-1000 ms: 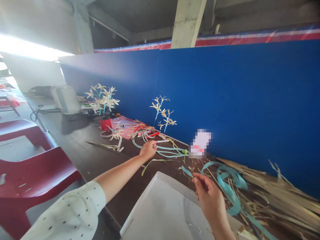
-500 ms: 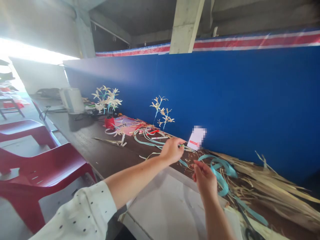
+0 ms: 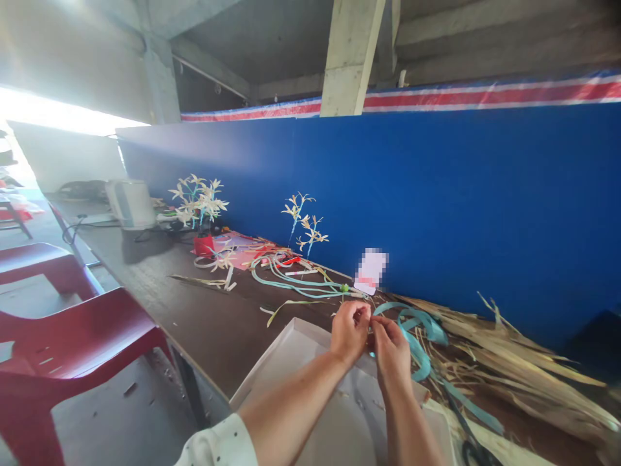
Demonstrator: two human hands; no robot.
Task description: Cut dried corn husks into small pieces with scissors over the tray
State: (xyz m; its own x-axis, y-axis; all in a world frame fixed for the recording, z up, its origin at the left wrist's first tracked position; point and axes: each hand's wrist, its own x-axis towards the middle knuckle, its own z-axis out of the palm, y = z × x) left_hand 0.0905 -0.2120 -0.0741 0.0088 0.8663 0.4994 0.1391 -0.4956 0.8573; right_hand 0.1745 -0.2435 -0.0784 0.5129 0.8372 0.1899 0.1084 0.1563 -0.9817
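My left hand [image 3: 349,330] and my right hand [image 3: 391,346] meet over the far edge of a white tray [image 3: 281,362] on the dark table [image 3: 213,323]. Both are closed in a pinch, fingertips almost touching. What they pinch is too small to make out. A curled teal ribbon [image 3: 420,330] lies just right of my right hand and seems to run up to its fingers. Behind my hands, loose teal strips [image 3: 295,281] sprawl on the table.
Dry palm leaves [image 3: 519,369] pile up at the right along a blue partition [image 3: 436,194]. Leaf-flower sprigs [image 3: 303,223] and a red pot of flowers [image 3: 201,210] stand farther back, near a white appliance [image 3: 129,204]. Red plastic chairs [image 3: 77,336] stand left of the table.
My left hand came back from the teal strips far up the table and joined my right hand above the tray. The view swung slightly right and down.
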